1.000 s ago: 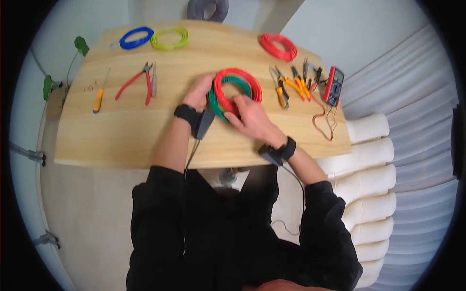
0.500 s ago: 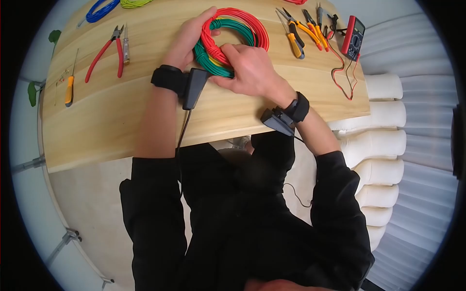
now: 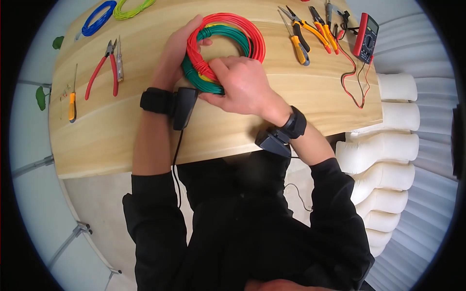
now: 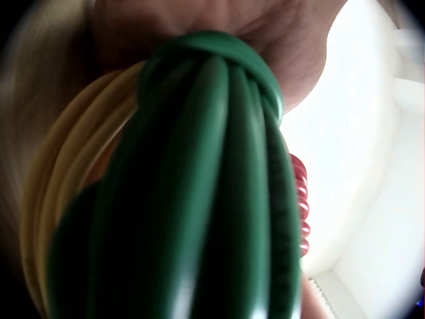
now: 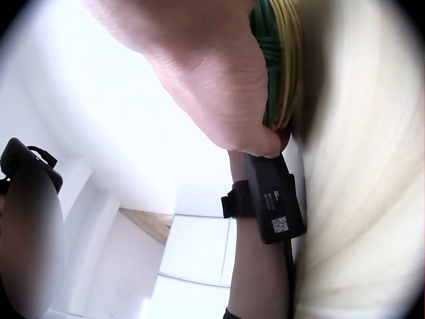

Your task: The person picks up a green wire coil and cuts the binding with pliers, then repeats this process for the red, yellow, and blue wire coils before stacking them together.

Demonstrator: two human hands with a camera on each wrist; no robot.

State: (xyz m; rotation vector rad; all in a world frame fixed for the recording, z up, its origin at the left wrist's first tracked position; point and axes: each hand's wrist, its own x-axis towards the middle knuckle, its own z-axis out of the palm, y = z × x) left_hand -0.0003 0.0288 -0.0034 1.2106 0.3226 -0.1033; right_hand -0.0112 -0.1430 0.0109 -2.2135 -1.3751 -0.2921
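Note:
Both hands hold a bundle of wire coils over the table. Uppermost in the head view is a red wire coil (image 3: pixel 258 41), overlapping a green wire coil (image 3: pixel 196 83). Some yellow wire (image 5: pixel 288 66) shows beside the green in the right wrist view. My left hand (image 3: pixel 173 58) grips the bundle's left side, some fingertips showing inside the ring. The right hand (image 3: pixel 240 86) grips its near lower side, fingers curled into the ring and thumb along the outside. In the left wrist view the green strands fill the middle, hiding most of the fingers.
At left lie red-handled cutters (image 3: pixel 108 68), a clear-handled screwdriver (image 3: pixel 120 67) and a yellow-handled screwdriver (image 3: pixel 73 106). Blue (image 3: pixel 98 18) and yellow-green coils (image 3: pixel 133 8) sit behind. Rightward are long-nose pliers (image 3: pixel 310 31), another screwdriver (image 3: pixel 301 51) and a red multimeter (image 3: pixel 366 39) with leads.
The head view has shifted, moving the table and tools within it. Both hands keep hold of the coils throughout, and yellow wire now shows between the red and green.

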